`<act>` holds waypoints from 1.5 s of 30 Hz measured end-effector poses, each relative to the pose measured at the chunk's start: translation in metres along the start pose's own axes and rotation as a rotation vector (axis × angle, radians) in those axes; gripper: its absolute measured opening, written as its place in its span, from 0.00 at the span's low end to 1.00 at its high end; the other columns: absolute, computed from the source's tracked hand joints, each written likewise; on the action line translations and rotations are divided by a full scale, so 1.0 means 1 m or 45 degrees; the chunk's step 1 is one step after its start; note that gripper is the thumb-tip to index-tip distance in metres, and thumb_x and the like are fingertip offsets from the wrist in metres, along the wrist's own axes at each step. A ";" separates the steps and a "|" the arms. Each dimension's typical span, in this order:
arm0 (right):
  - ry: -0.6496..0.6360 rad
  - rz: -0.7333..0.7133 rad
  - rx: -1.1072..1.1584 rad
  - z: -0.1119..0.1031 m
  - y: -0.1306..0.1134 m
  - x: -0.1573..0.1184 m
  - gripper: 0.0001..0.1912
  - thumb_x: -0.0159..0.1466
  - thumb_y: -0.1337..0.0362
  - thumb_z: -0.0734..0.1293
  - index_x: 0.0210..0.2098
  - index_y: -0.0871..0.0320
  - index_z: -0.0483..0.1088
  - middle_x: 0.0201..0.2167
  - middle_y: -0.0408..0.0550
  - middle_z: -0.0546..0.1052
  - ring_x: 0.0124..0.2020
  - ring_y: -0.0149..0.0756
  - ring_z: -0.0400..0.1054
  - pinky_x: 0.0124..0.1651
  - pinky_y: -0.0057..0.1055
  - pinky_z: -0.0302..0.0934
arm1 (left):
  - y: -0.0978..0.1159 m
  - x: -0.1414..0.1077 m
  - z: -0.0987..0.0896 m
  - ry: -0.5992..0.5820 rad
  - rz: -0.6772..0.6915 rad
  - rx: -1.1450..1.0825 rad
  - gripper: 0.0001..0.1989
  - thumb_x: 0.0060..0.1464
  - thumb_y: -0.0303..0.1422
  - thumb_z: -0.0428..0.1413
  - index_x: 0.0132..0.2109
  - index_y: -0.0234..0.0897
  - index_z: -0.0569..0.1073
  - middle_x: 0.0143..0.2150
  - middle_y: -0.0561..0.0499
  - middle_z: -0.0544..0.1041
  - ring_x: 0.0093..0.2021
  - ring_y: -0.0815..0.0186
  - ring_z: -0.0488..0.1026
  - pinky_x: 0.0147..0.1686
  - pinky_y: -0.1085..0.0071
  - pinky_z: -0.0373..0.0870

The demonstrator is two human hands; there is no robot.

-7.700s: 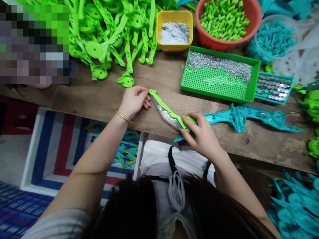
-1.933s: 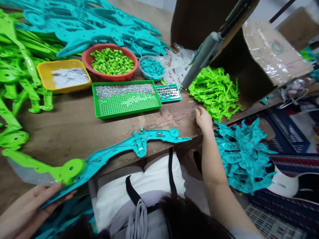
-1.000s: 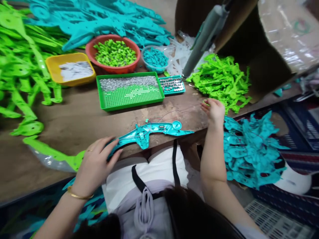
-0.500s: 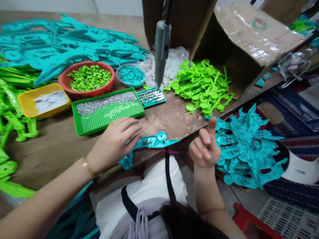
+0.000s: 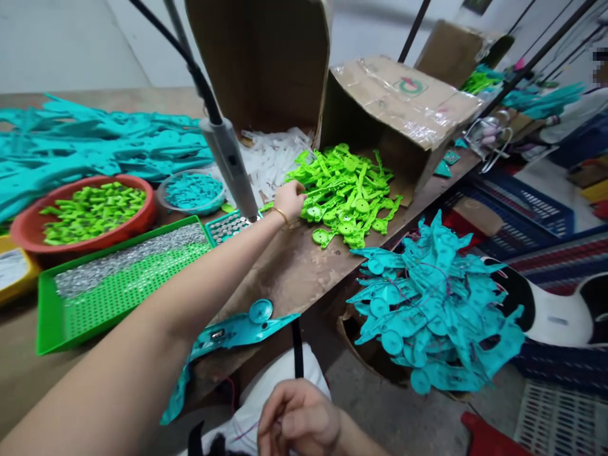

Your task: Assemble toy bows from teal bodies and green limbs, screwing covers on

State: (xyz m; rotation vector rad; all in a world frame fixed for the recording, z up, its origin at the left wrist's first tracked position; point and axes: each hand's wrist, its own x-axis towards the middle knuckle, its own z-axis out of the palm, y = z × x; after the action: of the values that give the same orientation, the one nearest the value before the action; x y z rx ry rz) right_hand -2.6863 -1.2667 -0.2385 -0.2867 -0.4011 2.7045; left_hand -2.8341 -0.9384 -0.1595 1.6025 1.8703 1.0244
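Observation:
My left hand (image 5: 289, 200) reaches across the table to the left edge of a pile of lime-green plastic parts (image 5: 354, 190). Its fingers are curled against the pile, and what they grip is hidden. Low in the view, my right hand (image 5: 301, 421) is curled over my lap. A thin purplish wire (image 5: 244, 434) runs into its bent fingers. On the table's front edge, under my left forearm, lies a long turquoise plastic part (image 5: 237, 332) with a round disc and a small metal piece in it.
A grey powered screwdriver (image 5: 230, 168) hangs beside my left wrist, over a small turquoise tray (image 5: 223, 229) of metal discs. Left are a green tray (image 5: 114, 316), a red bowl (image 5: 23, 228) and a clear bowl (image 5: 164, 196). Turquoise parts (image 5: 437, 297) heap up right, below a cardboard box (image 5: 403, 95).
My left hand has gone from above the turquoise part to the lime-green pile. My right hand has dropped from its raised, finger-up pose to my lap. The view has swung right.

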 end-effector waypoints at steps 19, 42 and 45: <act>0.027 -0.039 -0.079 -0.006 -0.007 0.007 0.22 0.51 0.54 0.75 0.36 0.65 0.71 0.25 0.49 0.77 0.18 0.32 0.71 0.13 0.25 0.64 | 0.037 -0.001 -0.025 0.364 0.582 -0.233 0.06 0.61 0.31 0.53 0.43 0.39 0.73 0.39 0.50 0.77 0.40 0.65 0.74 0.45 0.68 0.70; 1.042 -0.726 -1.002 0.031 -0.064 0.014 0.18 0.63 0.49 0.67 0.33 0.59 0.71 0.13 0.33 0.62 0.13 0.21 0.52 0.17 0.20 0.49 | -0.007 -0.243 -0.121 -0.801 0.564 -0.153 0.25 0.53 0.43 0.62 0.56 0.40 0.70 0.54 0.42 0.74 0.53 0.59 0.74 0.53 0.63 0.73; 1.001 -0.723 -0.928 0.029 -0.071 0.026 0.19 0.62 0.48 0.68 0.33 0.60 0.70 0.13 0.33 0.63 0.13 0.20 0.54 0.16 0.19 0.49 | -0.018 -0.263 -0.130 -0.840 0.685 0.112 0.23 0.62 0.37 0.54 0.63 0.42 0.64 0.61 0.40 0.70 0.60 0.58 0.70 0.57 0.61 0.70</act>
State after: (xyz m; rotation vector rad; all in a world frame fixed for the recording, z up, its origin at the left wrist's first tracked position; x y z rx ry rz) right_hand -2.6920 -1.2002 -0.1928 -1.1679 -1.0038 1.6275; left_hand -2.8892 -1.2252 -0.1243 2.2150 1.0792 0.4889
